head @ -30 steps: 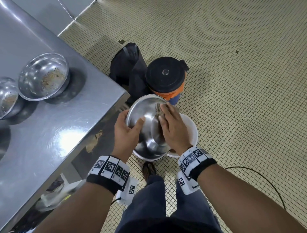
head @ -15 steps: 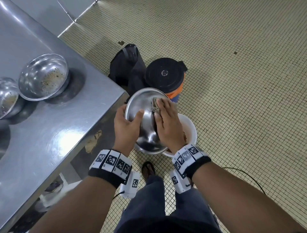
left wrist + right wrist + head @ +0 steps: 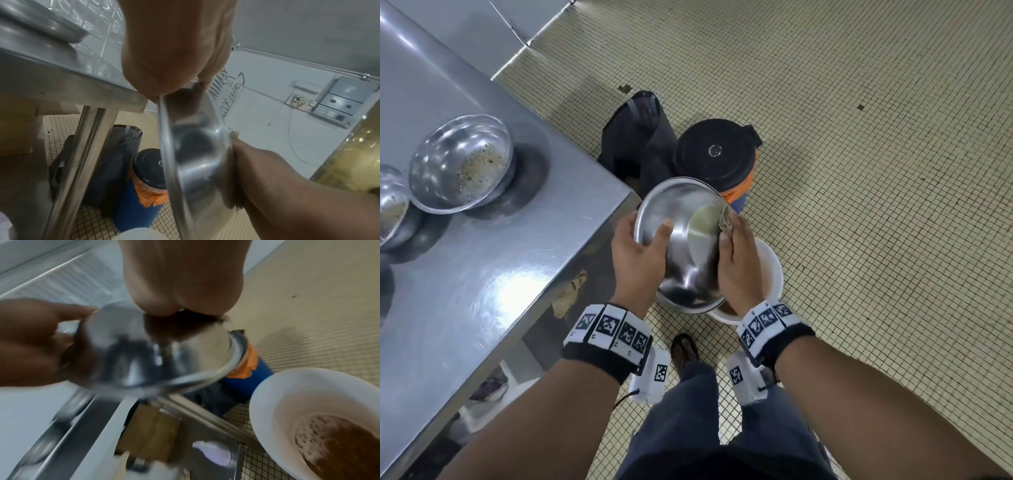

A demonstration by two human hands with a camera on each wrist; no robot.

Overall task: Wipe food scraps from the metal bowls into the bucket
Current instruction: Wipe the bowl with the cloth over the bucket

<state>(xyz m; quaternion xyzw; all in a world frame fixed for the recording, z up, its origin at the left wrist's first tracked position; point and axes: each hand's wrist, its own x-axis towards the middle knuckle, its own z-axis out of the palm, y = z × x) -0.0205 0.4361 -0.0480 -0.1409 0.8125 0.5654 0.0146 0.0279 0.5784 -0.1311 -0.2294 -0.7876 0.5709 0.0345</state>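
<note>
Nearest the person, the white bucket [image 3: 774, 274] stands on the tiled floor, holding brown slop, and everything else is placed from it. Directly over its left part the left hand [image 3: 637, 260] clamps the rim of a metal bowl [image 3: 681, 236], thumb inside and fingers behind, tipping it steeply so the opening faces the bucket. The right hand [image 3: 736, 267] pinches a small cloth wad [image 3: 725, 219] against the bowl's inner wall. Over the last second that wad has climbed from the middle of the bowl to its far upper rim, and the bowl has been tipped a little more upright. The steel it passed over looks bare, so this bowl is probably close to done; a downward stroke would send any loosened bits into the bucket. Beyond the bucket sits a blue drum with a black lid [image 3: 714, 154], a dark bag [image 3: 633, 144] beside it. Left of the bucket, on the steel table [image 3: 482, 274], two more bowls [image 3: 460, 164] still hold crumbs, so the task has work left.
</note>
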